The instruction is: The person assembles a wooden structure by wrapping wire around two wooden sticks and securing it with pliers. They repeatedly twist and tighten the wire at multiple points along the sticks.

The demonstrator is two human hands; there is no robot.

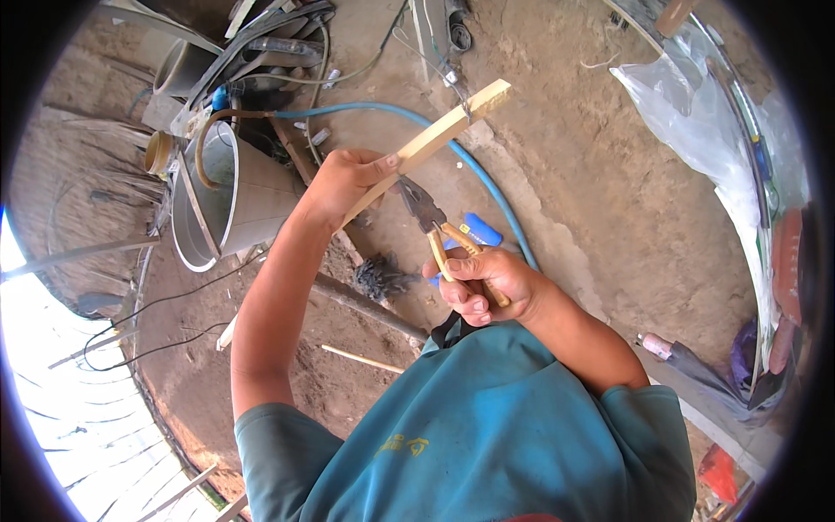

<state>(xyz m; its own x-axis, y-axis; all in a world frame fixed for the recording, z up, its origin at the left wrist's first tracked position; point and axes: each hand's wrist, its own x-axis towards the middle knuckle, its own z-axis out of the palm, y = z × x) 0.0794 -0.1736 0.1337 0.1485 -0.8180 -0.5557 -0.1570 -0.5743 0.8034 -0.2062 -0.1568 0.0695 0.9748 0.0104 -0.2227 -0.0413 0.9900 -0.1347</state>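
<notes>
So the wooden stick (pixel 426 143) runs diagonally, lower left to upper right, around the top centre of the frame. Left hand (pixel 344 183) has its grip closed around the stick's lower part. Right hand (pixel 485 285) is clamped on the yellow-handled pliers (pixel 439 230), whose nose points up-left, just under the stick beside the left hand.

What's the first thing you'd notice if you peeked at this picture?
Right in the middle, the left hand grips a pale wooden stick that slants up toward the top. Just below it, the right hand holds yellow-handled pliers, their dark nose at the stick. To the left, a grey metal bucket stands on the dirt ground, and a blue hose curves behind the hands.
</notes>
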